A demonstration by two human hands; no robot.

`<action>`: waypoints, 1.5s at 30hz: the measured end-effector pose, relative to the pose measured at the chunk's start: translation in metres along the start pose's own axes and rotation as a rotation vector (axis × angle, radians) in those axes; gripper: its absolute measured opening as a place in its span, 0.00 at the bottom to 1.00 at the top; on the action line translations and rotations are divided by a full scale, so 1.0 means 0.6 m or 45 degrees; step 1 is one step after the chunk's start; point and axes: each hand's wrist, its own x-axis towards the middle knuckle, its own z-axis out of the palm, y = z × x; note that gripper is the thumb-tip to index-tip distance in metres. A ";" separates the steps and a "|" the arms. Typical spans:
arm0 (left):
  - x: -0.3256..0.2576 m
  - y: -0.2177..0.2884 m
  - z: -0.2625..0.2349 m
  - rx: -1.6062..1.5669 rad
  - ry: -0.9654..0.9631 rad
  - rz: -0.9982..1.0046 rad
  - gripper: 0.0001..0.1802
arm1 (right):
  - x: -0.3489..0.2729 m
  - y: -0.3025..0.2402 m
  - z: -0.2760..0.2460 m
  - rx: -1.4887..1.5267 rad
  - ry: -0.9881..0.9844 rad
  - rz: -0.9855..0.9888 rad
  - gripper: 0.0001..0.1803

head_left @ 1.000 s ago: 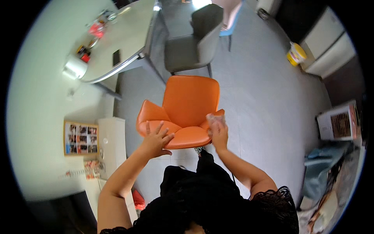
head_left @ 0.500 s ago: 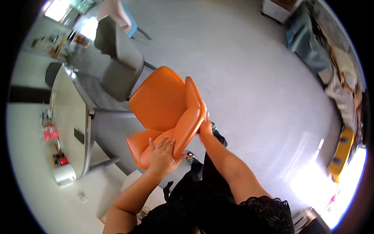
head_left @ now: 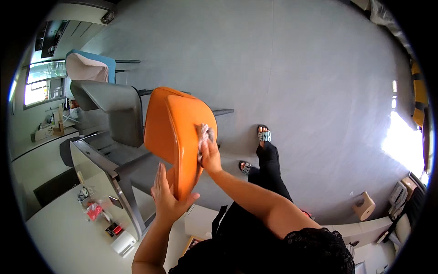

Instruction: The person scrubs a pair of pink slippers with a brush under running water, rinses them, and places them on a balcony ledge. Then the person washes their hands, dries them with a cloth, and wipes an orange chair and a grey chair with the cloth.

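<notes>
An orange padded chair [head_left: 160, 125] stands in front of me, its outer side partly turned toward me. My right hand [head_left: 211, 159] is closed on a crumpled pale cloth [head_left: 204, 133] and presses it against the chair's outer surface. At the lower edge of the same chair, my left hand [head_left: 169, 197] rests with fingers stretched out and thumb apart, gripping nothing. Part of the cloth lies hidden under my right fingers.
Beyond the orange chair stand a grey chair [head_left: 123, 102] and a blue and pink chair [head_left: 89, 67]. A white table [head_left: 98, 171] with small items lies to the left. My sandalled feet [head_left: 263, 133] are on the grey floor [head_left: 315, 100].
My view has turned, and the orange chair now shows more of its outer side. My right hand has come into sight with the cloth. The left hand has shifted to the chair's lower edge.
</notes>
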 end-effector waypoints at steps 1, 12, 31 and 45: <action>0.018 0.010 0.004 -0.085 0.089 0.022 0.57 | 0.010 0.027 0.005 0.025 0.012 0.264 0.19; 0.090 0.027 0.038 -0.334 -0.235 -0.258 0.42 | 0.101 -0.196 -0.008 -0.053 -0.356 -0.790 0.16; 0.083 -0.003 0.038 -0.486 -0.231 -0.504 0.41 | 0.259 -0.102 0.055 0.182 -0.387 -0.923 0.12; 0.085 -0.002 0.031 -0.405 -0.316 -0.433 0.44 | 0.377 -0.089 0.048 -0.115 -0.436 -0.963 0.07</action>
